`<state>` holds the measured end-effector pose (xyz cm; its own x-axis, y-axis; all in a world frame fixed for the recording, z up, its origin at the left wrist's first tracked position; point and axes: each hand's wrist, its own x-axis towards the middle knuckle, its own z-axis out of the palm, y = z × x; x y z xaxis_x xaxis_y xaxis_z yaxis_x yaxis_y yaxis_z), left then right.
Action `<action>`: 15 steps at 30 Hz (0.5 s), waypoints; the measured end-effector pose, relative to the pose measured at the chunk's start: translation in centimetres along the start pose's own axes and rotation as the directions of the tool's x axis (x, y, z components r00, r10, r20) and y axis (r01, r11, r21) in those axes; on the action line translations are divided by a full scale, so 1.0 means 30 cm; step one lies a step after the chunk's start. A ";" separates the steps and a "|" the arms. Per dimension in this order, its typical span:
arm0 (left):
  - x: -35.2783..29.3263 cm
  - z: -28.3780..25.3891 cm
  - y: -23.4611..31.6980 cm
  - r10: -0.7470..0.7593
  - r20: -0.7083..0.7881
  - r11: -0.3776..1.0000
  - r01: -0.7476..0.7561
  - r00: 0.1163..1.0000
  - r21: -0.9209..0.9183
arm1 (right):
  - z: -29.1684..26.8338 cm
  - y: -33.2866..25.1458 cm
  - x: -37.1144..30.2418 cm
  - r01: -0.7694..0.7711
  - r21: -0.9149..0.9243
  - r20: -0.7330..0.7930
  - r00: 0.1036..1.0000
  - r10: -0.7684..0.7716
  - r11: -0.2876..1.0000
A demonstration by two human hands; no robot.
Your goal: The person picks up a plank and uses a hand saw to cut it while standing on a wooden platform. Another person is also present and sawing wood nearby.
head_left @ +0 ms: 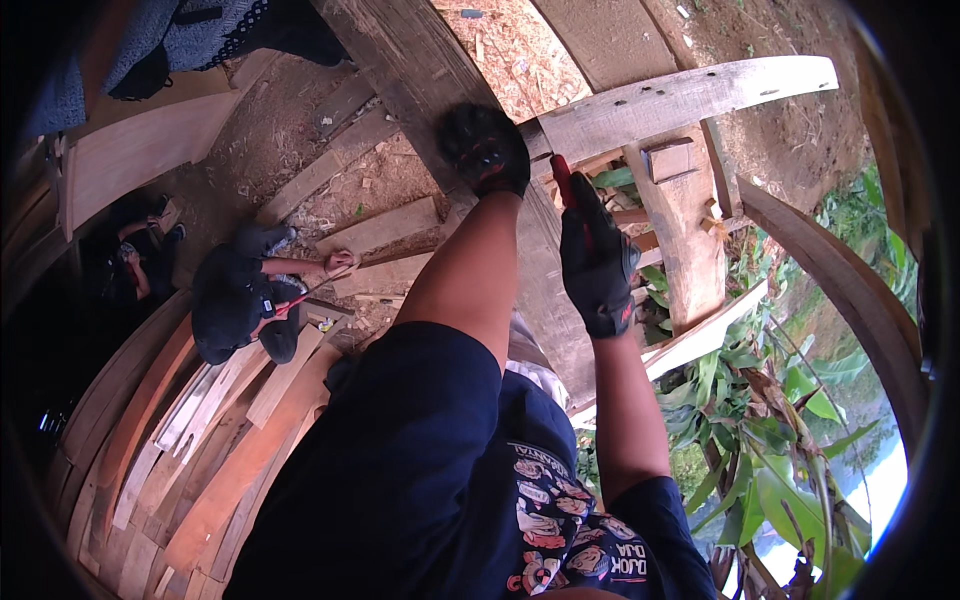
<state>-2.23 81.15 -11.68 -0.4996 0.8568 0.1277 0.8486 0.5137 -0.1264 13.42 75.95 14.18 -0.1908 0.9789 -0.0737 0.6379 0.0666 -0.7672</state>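
Planks [222, 492] near co-worker [225, 298], plants [785, 495] at right, right grip [597, 262] clasping red-handled tool [562, 180], left grip [487, 152] (hold unclear)

Red-handled tool [561, 179], slanted, partly covered, its tip beside the near end of a pale plank [690, 100], the plank long, dark-spotted, jutting outward from the right edge of a wide, weathered dark beam [405, 75], the beam lying diagonally

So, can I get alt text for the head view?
A gloved right hand holds a red-handled tool near the end of a pale plank, while the gloved left hand is on a dark wooden beam. Another person is at left beside planks.
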 end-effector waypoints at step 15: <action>0.051 -0.272 0.034 -0.029 0.181 0.978 0.065 0.983 -0.196 | 0.029 -0.012 0.094 0.029 0.129 -0.047 0.999 -0.023 0.991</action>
<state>-0.70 82.63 -3.58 -0.5475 0.8353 -0.0493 0.8317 0.5498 0.0779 12.01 78.52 13.69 -0.1703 0.9850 -0.0261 0.5305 0.0694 -0.8449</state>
